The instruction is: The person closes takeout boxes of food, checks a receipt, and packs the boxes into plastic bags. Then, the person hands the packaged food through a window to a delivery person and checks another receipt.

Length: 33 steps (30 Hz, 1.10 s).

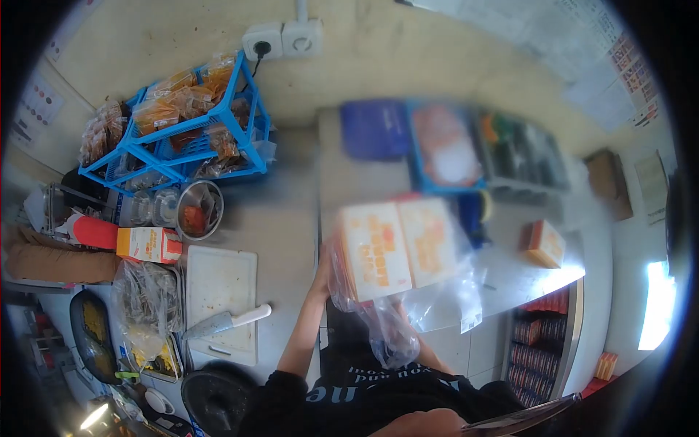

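Observation:
A clear plastic bag of flat white-and-orange printed cartons (376, 251) is held up in front of my body, over the table's near edge. My left hand (325, 268) grips the pack at its left side, with the fingers partly hidden behind it. At the lower side, my right hand (405, 319) holds the pack through the loose, crumpled plastic (393, 342), which covers most of that hand. A single orange-and-white carton (546, 245) stands on the metal table to the right.
A white cutting board (222, 291) bears a knife (227, 322) at left. Beyond are a metal bowl (199, 210) and a blue rack (182, 131) of bagged food. Blurred at the back are a purple container (375, 130) and trays. Packed shelves (539, 349) stand below right.

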Motion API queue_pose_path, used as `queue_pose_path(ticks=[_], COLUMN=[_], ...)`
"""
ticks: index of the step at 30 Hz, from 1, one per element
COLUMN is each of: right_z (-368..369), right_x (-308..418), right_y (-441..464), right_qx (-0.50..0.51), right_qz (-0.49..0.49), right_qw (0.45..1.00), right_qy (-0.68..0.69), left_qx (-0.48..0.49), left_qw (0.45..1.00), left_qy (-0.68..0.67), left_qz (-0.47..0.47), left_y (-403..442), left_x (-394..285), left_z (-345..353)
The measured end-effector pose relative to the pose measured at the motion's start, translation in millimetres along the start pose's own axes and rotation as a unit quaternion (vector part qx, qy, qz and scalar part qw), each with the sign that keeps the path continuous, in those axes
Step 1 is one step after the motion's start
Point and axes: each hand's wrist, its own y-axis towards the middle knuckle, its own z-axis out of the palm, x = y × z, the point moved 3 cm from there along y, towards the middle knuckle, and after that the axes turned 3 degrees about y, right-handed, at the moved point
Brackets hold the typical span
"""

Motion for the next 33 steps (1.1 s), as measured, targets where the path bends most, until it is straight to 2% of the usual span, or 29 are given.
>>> queue_pose_path(ticks=[1, 2, 6, 7, 8, 9, 10, 11, 12, 13, 14, 15, 16, 17, 18, 19, 20, 21, 22, 23, 24, 25, 27, 28, 29, 30, 33], right_z=[2, 2, 4, 4, 9, 15, 21, 10, 32, 54, 63, 65, 63, 65, 93, 93, 91, 86, 73, 59, 52, 52, 61, 72, 83, 95, 215], right_x=[-1, -1, -6, -5, 6, 17, 29, 36, 57, 78, 97, 113, 133, 149, 168, 184, 200, 214, 229, 244, 258, 271, 296, 304, 305, 302, 312], right_y=[4, 6, 23, 27, 17, 8, -3, -15, -35, -56, -68, -75, -78, -79, -88, -84, -83, -78, -70, -60, -51, -43, -30, -24, -16, -10, -63], right_qx=[0.006, 0.009, 0.044, 0.062, 0.092, 0.107, 0.109, 0.127, 0.141, 0.157, 0.145, 0.131, 0.140, 0.145, 0.161, 0.183, 0.255, 0.254, 0.251, 0.221, 0.189, 0.186, 0.109, 0.110, 0.151, 0.190, 0.253], right_qz=[-0.006, -0.010, -0.040, -0.055, -0.096, -0.150, -0.207, -0.121, -0.041, 0.037, 0.029, 0.019, -0.023, -0.065, -0.133, -0.137, -0.245, -0.309, -0.315, -0.338, -0.357, -0.362, -0.474, -0.477, -0.395, -0.312, -0.426], right_qw=[1.000, 1.000, 0.998, 0.995, 0.970, 0.909, 0.831, 0.840, 0.832, 0.813, 0.738, 0.651, 0.530, 0.397, 0.340, 0.300, 0.193, 0.171, 0.169, 0.092, 0.015, 0.016, -0.066, -0.065, -0.121, -0.174, -0.045], right_qy=[0.005, 0.008, -0.006, -0.048, -0.205, -0.373, -0.505, -0.513, -0.535, -0.559, -0.658, -0.747, -0.836, -0.904, -0.917, -0.926, -0.915, -0.901, -0.900, -0.910, -0.915, -0.913, -0.871, -0.870, -0.898, -0.914, -0.867], left_qx=[-0.008, -0.007, -0.111, -0.136, -0.162, -0.189, -0.233, -0.270, -0.266, -0.200, -0.133, -0.058, 0.019, 0.020, 0.020, 0.020, 0.023, 0.036, 0.048, 0.050, 0.050, 0.048, 0.019, -0.003, -0.026, -0.028, 0.053], left_qw=[0.998, 0.998, 0.980, 0.967, 0.949, 0.924, 0.905, 0.868, 0.868, 0.826, 0.770, 0.719, 0.654, 0.650, 0.621, 0.589, 0.585, 0.638, 0.683, 0.629, 0.707, 0.777, 0.822, 0.775, 0.716, 0.712, 0.695], left_qy=[-0.043, -0.041, 0.163, 0.217, 0.271, 0.332, 0.327, 0.315, 0.317, 0.381, 0.437, 0.534, 0.623, 0.628, 0.660, 0.691, 0.693, 0.699, 0.696, 0.681, 0.625, 0.563, 0.506, 0.505, 0.496, 0.500, 0.447], left_qz=[-0.040, -0.041, -0.007, 0.001, 0.005, 0.006, 0.140, 0.273, 0.275, 0.364, 0.446, 0.441, 0.428, 0.428, 0.422, 0.418, 0.421, 0.321, 0.218, 0.371, 0.327, 0.277, 0.261, 0.380, 0.491, 0.491, 0.560], left_y=[-4, -9, -38, -46, -54, -70, -87, -109, -125, -144, -160, -166, -167, -161, -150, -141, -132, -116, -105, -108, -115, -128, -155, -164, -169, -167, -157], left_x=[9, 14, 25, 24, 24, 13, -1, -19, -32, -47, -53, -51, -45, -36, -25, -18, -11, 0, 8, -5, -26, -51, -94, -113, -130, -139, -173], left_z=[-3, -4, -22, -23, -24, -16, -1, 24, 46, 75, 101, 125, 147, 162, 177, 185, 181, 170, 161, 159, 158, 160, 151, 164, 179, 187, 215])
